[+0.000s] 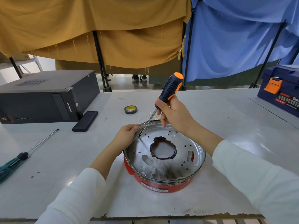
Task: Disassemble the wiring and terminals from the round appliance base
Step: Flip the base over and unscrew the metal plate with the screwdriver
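The right grip [168, 110] clasps the orange-black screwdriver [171, 88], shaft slanting down-left into the round red-walled metal base [165, 160]; the left grip [127, 131] pinches its far-left rim.

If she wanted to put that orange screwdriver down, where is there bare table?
Bare table lies right of the round base, toward the blue toolbox. Another patch sits between the base and the green screwdriver. It is crowded behind the base, by the tape roll, loose wires and black case.
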Motion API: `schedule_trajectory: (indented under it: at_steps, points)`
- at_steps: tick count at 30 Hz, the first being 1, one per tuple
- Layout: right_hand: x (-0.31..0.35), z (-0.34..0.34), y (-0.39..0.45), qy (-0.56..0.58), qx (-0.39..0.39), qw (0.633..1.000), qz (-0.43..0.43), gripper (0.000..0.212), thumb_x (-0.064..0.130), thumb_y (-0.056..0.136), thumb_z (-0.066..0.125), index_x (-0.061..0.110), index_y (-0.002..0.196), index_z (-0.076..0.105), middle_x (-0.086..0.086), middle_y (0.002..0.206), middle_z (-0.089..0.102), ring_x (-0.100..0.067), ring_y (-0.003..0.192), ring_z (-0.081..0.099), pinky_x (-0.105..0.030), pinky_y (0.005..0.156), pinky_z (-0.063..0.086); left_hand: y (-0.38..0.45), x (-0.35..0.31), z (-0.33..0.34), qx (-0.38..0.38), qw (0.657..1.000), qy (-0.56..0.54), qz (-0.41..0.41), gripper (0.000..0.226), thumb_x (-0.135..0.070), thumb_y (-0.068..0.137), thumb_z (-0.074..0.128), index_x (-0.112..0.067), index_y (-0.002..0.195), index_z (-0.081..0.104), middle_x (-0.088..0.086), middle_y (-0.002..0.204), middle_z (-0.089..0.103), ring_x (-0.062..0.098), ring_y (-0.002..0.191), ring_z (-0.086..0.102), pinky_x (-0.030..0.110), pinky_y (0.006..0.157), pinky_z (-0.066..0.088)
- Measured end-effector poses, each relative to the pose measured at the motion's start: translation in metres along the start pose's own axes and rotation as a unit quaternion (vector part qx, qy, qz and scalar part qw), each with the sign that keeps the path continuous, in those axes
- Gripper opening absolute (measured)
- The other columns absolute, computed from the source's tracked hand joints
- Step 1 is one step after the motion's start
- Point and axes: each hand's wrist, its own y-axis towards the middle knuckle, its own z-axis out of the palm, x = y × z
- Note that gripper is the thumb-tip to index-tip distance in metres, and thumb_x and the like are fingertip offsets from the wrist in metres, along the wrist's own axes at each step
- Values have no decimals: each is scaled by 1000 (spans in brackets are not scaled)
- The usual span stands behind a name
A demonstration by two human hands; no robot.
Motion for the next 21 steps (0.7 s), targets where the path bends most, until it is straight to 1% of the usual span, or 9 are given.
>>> schedule_trajectory:
  at_steps: [3,4,6,7,9,11,15,18,21]
  points:
    - [1,0,0,-7,-2,1000,-4,6,26,99,45,26,95,42,-1,75,57,-12,39,50,-16,45,43,-2,0,-1,-4,1000,-7,25,31,-21,101,40,-28,129,52,-11,109,61,11,90,51,20,74,39]
    - [1,0,0,-10,-2,1000,-5,6,26,99,45,26,95,42,-1,75,57,-11,39,50,-16,46,43,-2,0,-1,-4,999,-22,39,31,-20,101,41,-27,129,52,-11,112,62,12,93,53,20,76,40]
    - [2,0,0,-10,-1,1000,-7,7,27,99,45,28,93,41,-2,75,57,-11,39,51,-16,46,43,-3,-2,-2,-8,998,-38,56,29,-17,100,42,-24,122,59,-8,118,62,11,106,55,20,87,37]
    - [2,0,1,-8,-1,1000,-7,8,27,99,45,29,93,41,-3,75,57,-11,38,51,-16,45,43,-4,-3,-3,-10,997,-43,57,28,-15,99,43,-23,116,64,-7,117,63,10,109,55,19,89,37]
    - [3,0,2,-1,0,1000,-5,9,26,99,45,29,92,41,-4,75,57,-11,38,51,-15,43,41,-5,-5,-5,-6,997,-51,52,29,-12,98,43,-22,109,68,-4,114,65,11,109,56,20,90,38]
    - [2,1,3,4,1,1000,-5,9,26,99,45,29,92,40,-4,75,56,-12,38,51,-15,42,40,-6,-7,-6,-2,998,-50,47,29,-11,98,43,-20,107,69,-3,112,66,10,106,57,22,92,39]
    - [1,3,6,-4,0,1000,-13,10,26,99,45,29,92,41,-2,74,56,-14,37,51,-15,42,40,-7,-8,-9,8,998,-31,53,26,-11,96,48,-22,109,68,-10,112,64,1,98,58,15,86,43]
    - [1,3,7,-14,3,1000,-16,9,28,99,45,31,92,41,-1,74,57,-15,37,52,-16,44,41,-9,-7,-12,33,996,-2,81,28,-8,93,52,-22,113,66,-13,122,60,6,108,59,24,96,45]
    - [2,3,8,-24,9,999,-21,8,30,99,46,30,93,41,-1,74,58,-15,37,52,-17,46,43,-10,-7,-15,45,991,30,124,24,-14,92,56,-25,111,67,-13,110,68,4,100,63,23,91,49]
